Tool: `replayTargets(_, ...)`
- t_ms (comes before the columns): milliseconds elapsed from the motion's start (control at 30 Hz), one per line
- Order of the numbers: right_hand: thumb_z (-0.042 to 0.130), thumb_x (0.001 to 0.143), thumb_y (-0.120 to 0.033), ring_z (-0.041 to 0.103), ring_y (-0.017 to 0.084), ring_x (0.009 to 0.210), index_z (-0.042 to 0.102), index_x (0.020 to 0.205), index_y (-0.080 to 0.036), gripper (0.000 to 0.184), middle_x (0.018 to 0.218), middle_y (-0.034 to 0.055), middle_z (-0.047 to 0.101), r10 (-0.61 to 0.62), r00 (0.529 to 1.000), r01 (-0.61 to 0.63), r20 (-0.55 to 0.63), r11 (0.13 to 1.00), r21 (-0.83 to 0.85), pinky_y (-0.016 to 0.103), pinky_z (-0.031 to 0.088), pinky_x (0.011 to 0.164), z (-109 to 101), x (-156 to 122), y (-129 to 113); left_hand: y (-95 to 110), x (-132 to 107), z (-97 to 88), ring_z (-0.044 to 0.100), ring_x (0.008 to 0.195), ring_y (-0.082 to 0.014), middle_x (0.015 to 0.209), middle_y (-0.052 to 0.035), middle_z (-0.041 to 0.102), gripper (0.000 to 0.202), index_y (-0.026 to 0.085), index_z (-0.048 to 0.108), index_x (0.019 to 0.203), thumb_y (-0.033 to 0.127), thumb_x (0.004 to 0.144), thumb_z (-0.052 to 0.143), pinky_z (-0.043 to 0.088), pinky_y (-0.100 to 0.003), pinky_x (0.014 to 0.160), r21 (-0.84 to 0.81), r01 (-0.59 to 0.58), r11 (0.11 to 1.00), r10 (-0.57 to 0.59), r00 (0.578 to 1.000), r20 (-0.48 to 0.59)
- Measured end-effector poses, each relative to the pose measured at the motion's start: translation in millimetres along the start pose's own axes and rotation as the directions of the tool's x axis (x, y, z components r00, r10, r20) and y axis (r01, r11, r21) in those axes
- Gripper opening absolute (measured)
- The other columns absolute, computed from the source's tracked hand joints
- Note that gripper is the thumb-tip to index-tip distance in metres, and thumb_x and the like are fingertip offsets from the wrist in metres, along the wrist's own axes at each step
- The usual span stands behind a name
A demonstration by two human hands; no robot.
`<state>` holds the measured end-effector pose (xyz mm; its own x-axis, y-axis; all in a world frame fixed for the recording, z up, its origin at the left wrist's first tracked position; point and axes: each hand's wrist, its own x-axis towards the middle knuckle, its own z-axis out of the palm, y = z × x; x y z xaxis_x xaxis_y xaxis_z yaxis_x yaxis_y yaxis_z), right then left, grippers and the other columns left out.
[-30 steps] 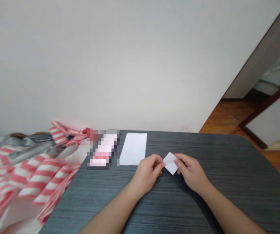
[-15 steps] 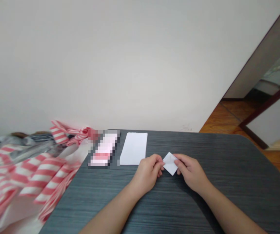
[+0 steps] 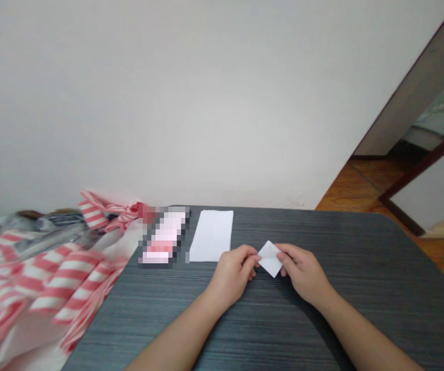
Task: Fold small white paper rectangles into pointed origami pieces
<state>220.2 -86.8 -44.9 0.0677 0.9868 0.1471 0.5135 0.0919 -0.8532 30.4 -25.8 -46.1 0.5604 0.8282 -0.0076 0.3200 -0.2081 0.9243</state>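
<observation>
A small folded piece of white paper [image 3: 270,259], diamond-shaped with creases on its face, is held between my two hands over the dark table. My left hand [image 3: 237,273] pinches its left corner between thumb and forefinger. On the opposite side, my right hand [image 3: 303,269] grips the right corner, thumb on top and fingers behind. The covered corners are hidden by my fingertips. Just beyond my left hand lies a stack of white paper sheets [image 3: 212,234].
The dark wood-grain table [image 3: 160,319] stands against a pale wall [image 3: 222,103]. At its left back lies a pixelated pink-and-white flat object [image 3: 167,232]. Red-and-white striped cloth [image 3: 63,268] is heaped beside the table. Wooden floor [image 3: 345,185] shows at the right.
Almost nothing differs. Both hands keep their hold on the folded paper, which has tilted very slightly.
</observation>
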Motion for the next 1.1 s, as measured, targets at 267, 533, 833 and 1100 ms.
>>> replayTargets(267,0.046,0.093,-0.031,0.056,0.015,0.054,0.069,0.108,-0.015,0.032,0.059,-0.0003,0.059,0.002,1.0,-0.002,-0.004,1.0,0.007,0.026,0.045,0.058,1,0,-1,-2,0,0.4,0.059,0.056,-0.0138,0.061,-0.0006,0.063,0.033,0.019,0.063,0.075,0.04,0.092,0.045,0.044,-0.023,0.057,0.03,0.01,0.999,-0.01,1.0,-0.004)
replayTargets(533,0.047,0.092,-0.03,0.057,0.015,0.052,0.07,0.108,-0.014,0.032,0.058,-0.0005,0.06,0.024,1.0,-0.024,-0.005,1.0,0.012,0.025,0.045,0.057,2,0,1,-1,-1,1.1,0.058,0.057,-0.0133,0.062,-0.0005,0.063,0.033,0.019,0.059,0.074,0.039,0.094,0.041,0.043,-0.022,0.057,0.048,-0.009,0.999,0.009,1.0,0.003)
replayTargets(833,0.048,0.092,-0.032,0.057,0.014,0.05,0.071,0.105,-0.016,0.032,0.053,-0.0018,0.059,0.048,0.999,-0.048,0.005,0.999,0.011,0.024,0.045,0.056,1,0,-2,3,-2,1.2,0.057,0.057,-0.0133,0.061,0.0002,0.062,0.028,0.019,0.055,0.077,0.037,0.094,0.04,0.042,-0.022,0.056,-0.012,-0.007,1.0,0.007,1.0,0.014)
replayTargets(1100,0.049,0.092,-0.03,0.056,0.013,0.049,0.072,0.107,-0.016,0.03,0.054,-0.0021,0.058,0.035,0.999,-0.038,0.041,0.997,0.068,0.023,0.043,0.053,2,0,-6,11,-3,1.2,0.059,0.056,-0.0135,0.063,-0.0003,0.063,0.026,0.017,0.062,0.096,0.039,0.09,0.049,0.045,-0.023,0.054,-0.171,0.029,0.985,-0.009,0.993,0.117)
